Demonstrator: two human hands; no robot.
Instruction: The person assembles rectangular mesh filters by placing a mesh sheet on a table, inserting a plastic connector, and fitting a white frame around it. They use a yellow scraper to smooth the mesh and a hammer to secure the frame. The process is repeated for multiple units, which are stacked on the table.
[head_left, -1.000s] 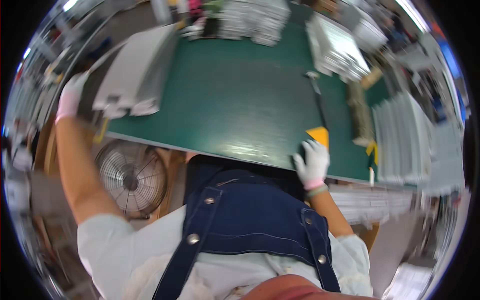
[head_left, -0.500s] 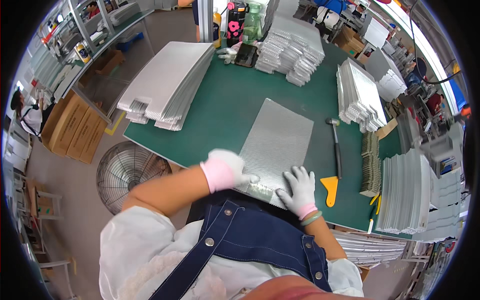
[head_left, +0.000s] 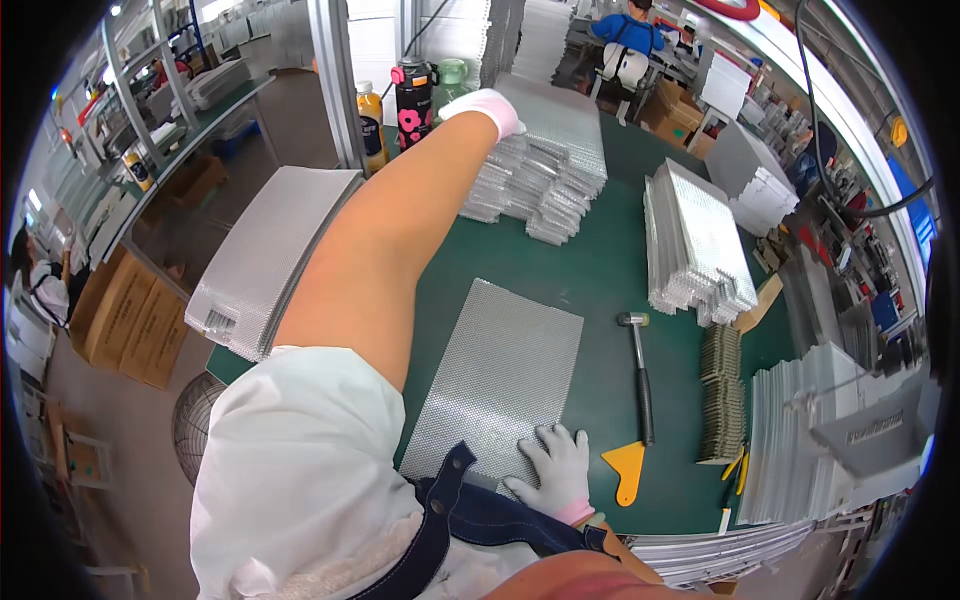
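A silvery sheet with a fine textured surface (head_left: 500,375) lies flat on the green table. On its near right corner rests my right hand (head_left: 556,470), in a white glove, fingers spread and holding nothing. My left arm stretches far across the table. At its end my gloved left hand (head_left: 488,106) is over the near left part of a tall stack of silvery sheets (head_left: 560,130). Its fingers are mostly hidden, so its grip does not show. A hammer (head_left: 641,380) and a yellow scraper (head_left: 627,472) lie right of the flat sheet.
Another sheet stack (head_left: 270,240) stands left, partly behind my arm; one more (head_left: 700,235) stands right. Bottles (head_left: 412,105) stand beside my left hand. Brownish ridged blocks (head_left: 720,395), yellow-handled pliers (head_left: 735,475) and upright white panels (head_left: 795,440) line the right edge.
My left hand has left the flat sheet's near edge and reached forward to the far stack. My right hand stays on the sheet's near right corner. The whole view has shifted.
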